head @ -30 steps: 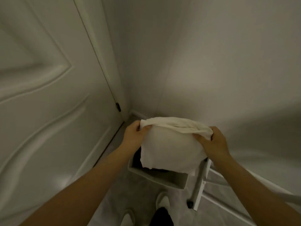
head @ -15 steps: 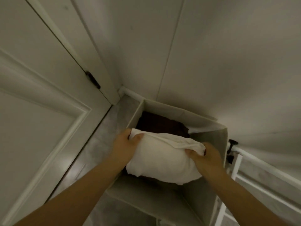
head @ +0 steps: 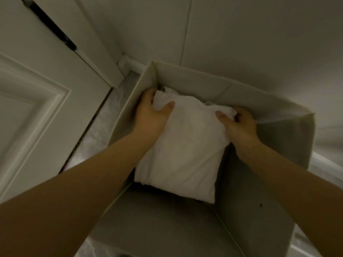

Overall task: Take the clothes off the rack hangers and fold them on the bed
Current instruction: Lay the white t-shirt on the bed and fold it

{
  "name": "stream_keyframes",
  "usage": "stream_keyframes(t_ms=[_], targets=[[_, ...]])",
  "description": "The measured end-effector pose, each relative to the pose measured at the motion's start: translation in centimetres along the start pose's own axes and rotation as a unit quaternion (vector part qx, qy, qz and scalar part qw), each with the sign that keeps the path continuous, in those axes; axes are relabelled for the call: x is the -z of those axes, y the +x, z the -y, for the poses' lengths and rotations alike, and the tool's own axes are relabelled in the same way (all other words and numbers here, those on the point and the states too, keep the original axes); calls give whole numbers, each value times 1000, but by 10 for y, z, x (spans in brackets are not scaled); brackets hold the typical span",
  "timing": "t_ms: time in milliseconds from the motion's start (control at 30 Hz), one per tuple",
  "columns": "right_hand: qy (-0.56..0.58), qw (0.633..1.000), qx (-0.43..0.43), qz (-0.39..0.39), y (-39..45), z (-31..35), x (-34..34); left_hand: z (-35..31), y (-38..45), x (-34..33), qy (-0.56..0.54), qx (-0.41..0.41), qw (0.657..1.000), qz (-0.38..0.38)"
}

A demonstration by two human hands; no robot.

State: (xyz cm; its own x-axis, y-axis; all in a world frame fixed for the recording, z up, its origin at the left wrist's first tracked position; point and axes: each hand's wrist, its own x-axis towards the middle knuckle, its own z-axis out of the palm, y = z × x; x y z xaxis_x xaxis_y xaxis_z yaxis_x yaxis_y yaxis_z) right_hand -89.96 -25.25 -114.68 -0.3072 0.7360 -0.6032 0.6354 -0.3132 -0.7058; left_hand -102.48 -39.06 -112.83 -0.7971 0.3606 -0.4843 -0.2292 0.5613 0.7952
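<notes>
A folded white garment point(head: 183, 145) lies inside a grey fabric storage box point(head: 185, 76) on the floor. My left hand point(head: 150, 112) grips the garment's far left corner, thumb on top. My right hand point(head: 239, 123) holds the far right corner, thumb pressed on the cloth and fingers curled under it. Both arms reach down into the box. Whatever lies under the garment is hidden.
A white panelled door point(head: 37, 108) with a black hinge point(head: 53, 28) stands to the left. Plain walls point(head: 241, 34) meet in the corner behind the box. Pale floor point(head: 98, 130) runs between door and box.
Both hands have lowered the folded white garment from above the box down into it. The view has tilted down and closed in; the dark clothing in the box is now covered.
</notes>
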Motion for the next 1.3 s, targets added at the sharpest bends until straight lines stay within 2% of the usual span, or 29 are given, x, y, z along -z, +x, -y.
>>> stream_keyframes(t_ms=[33,100,133,200,267,333,400,433,533,600,700,833,967,1067,1167,1300], targets=[[-4,1000,20,-1,2,-6,-2,4,0,-3,17,-44,999,3],[-69,993,93,-32,-5,-23,-2,16,-8,-5,124,-165,978,4],[-120,981,144,-50,-14,-33,-1,23,-14,-3,191,-221,956,18],[-220,945,239,-36,-34,-50,1,42,-21,4,317,-288,897,105],[-342,889,304,30,-44,-68,2,59,-21,12,461,-275,816,215],[-477,801,348,98,-41,-83,3,70,-17,17,571,-220,741,275],[-573,739,311,169,-35,-85,3,72,-13,18,606,-180,714,300],[-593,727,287,191,-34,-85,3,71,-13,17,608,-171,712,305],[-581,744,257,206,-38,-72,3,54,-22,11,583,-162,739,296],[-546,776,252,192,-52,-57,6,34,-34,15,557,-183,760,280],[-541,787,241,173,-77,-28,20,1,-48,36,536,-218,777,248],[-502,807,287,121,-112,46,42,-68,-66,81,490,-267,809,185],[-427,828,360,54,-158,149,65,-164,-97,135,398,-316,855,102],[-359,851,382,46,-223,250,86,-259,-146,195,345,-340,875,13],[-275,873,402,10,-299,346,108,-345,-201,252,231,-340,909,-64],[-125,905,407,-6,-428,446,143,-433,-288,315,144,-353,921,-85]])
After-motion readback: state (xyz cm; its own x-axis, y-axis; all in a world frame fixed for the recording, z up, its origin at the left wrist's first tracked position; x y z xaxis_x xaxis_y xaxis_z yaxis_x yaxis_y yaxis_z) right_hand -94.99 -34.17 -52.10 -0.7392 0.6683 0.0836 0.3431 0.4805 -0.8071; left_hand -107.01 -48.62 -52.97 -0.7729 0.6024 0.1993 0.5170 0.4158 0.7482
